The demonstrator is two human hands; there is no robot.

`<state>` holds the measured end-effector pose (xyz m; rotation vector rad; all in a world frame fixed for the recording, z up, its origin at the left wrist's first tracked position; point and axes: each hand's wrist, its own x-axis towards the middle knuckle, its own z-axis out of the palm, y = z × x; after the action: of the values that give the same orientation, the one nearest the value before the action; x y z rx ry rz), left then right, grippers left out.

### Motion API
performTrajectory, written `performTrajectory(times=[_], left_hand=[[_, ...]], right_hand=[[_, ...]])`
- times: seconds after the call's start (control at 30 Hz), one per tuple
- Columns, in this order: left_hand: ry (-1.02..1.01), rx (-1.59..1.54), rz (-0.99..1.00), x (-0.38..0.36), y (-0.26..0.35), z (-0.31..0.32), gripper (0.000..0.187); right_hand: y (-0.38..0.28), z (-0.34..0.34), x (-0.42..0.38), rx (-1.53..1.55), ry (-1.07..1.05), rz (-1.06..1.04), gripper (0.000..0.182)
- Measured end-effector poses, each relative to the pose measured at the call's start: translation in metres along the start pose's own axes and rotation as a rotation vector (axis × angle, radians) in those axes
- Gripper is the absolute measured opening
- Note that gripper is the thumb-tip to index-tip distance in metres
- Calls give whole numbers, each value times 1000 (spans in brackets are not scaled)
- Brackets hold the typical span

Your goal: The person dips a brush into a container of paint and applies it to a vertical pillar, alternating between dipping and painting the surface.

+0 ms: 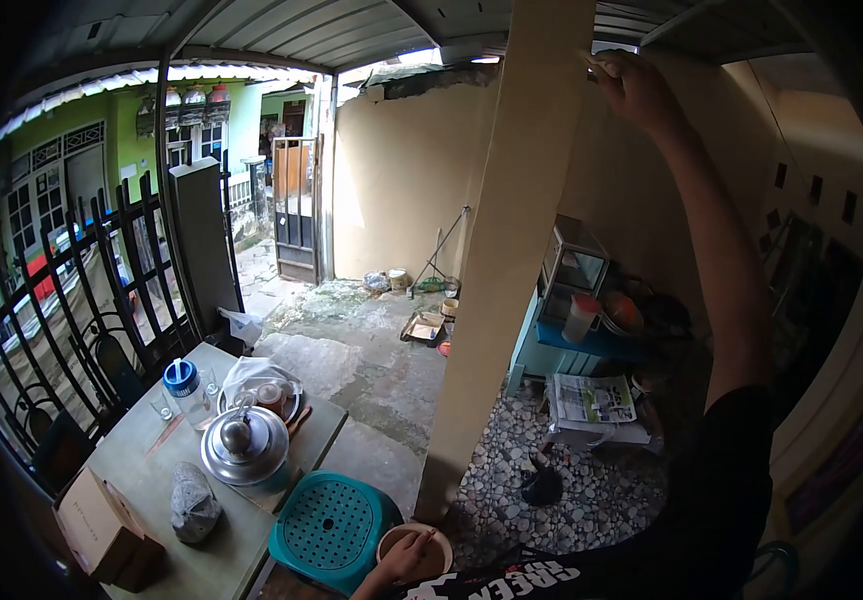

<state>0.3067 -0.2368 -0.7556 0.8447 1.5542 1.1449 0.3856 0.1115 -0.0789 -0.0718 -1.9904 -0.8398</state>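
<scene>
My right hand [631, 88] is raised high at the top of the beige pillar [511, 200]. Its fingers are closed around a small pale thing [606, 58] by the pillar's edge, too small to make out. Low in front of me, my left hand [404, 556] lies across a round tan tub [443, 558], its fingers bent at the far rim. Brownish contents show inside the tub. Right beside it stands a teal plastic stool [336, 525] with a perforated seat.
On the table [301, 450] at left are a lidded metal pot [243, 445], a blue-lidded jug [186, 385], a filled plastic bag [194, 505] and a cardboard box [101, 525]. Newspapers [591, 400] lie on a stack behind the pillar. A paint tray [422, 327] rests on the floor.
</scene>
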Motion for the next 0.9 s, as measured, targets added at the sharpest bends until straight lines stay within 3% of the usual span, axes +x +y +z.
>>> performTrajectory(times=[0.17,0.23,0.4,0.5,0.6,0.73,0.77,0.8,0.83,0.87,0.9], left_hand=[[6,76,208,5,-8,4,49],[-15,-23,51,4,0,4,49],[-4,-46,27,-2,8,5,50],[3,-8,6,4,5,4,50],[-10,61,21,13,-8,4,50],[-9,47,155,15,-14,5,50],[8,263,373,28,-43,4,48],[16,260,375,28,-47,5,48],[82,296,498,25,-47,6,36],[150,333,620,23,-47,6,39],[159,331,622,22,-45,4,39]], right_hand=[[-24,40,-50,25,-113,-143,27],[-56,56,-90,141,-220,-177,22],[-127,59,-160,395,-679,-147,16],[-131,57,-158,557,-756,-126,16],[-99,72,-136,440,-612,-107,16],[-49,36,-53,304,-437,14,16],[-32,33,-34,263,-331,-23,17],[-17,30,-18,225,-227,-59,18],[-9,22,-3,148,-216,-16,16],[-6,14,10,71,-202,27,15],[-5,12,20,75,-197,20,15]])
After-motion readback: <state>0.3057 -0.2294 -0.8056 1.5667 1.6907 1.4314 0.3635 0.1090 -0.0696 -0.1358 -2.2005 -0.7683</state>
